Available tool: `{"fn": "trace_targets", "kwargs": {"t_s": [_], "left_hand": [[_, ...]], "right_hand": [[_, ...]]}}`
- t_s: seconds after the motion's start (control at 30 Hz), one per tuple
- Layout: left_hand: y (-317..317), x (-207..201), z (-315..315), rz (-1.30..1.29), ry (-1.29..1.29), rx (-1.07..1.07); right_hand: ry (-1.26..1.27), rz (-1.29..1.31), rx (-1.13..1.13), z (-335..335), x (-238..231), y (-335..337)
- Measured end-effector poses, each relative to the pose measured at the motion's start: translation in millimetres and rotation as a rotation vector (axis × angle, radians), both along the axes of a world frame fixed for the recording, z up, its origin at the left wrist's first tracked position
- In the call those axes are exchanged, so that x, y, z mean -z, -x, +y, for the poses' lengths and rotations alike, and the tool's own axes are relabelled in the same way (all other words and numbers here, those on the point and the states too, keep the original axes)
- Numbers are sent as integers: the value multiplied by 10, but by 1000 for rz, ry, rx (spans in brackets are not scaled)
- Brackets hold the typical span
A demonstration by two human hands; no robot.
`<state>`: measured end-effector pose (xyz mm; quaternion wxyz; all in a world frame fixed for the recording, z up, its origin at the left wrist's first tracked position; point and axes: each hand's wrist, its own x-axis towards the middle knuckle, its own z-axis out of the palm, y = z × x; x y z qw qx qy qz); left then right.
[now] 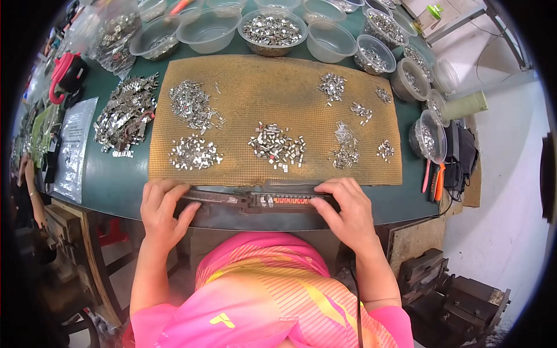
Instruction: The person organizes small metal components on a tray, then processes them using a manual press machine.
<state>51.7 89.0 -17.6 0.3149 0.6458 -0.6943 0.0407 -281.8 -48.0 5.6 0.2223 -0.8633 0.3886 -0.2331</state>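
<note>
A long, narrow dark metal jig lies along the near edge of the table, with a slot running its length. My left hand grips its left end, thumb on the near side and fingers on the far side. Around the right end my right hand closes the same way, its thumb beside a row of small reddish and silver pieces seated in the slot. Just beyond the jig is a brown textured mat. Small silver metal pieces are heaped on it in several separate piles.
Clear plastic bowls, several with metal parts, line the back and right. Left of the mat lie a heap of metal strips and a plastic bag. Orange-handled pliers rest at the right edge. Another person's hand shows far left.
</note>
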Motion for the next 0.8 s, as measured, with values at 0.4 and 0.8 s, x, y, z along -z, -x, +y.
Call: {"fn": "trace_targets", "kwargs": {"t_s": [0.4,0.8], "left_hand": [[-239,-135,-8,-127,-59,187],[725,-337,-523,272,169,696]], "right_hand": [[-74,-107,75,-46,15,236],[23,125,14,-48,-19,467]]}}
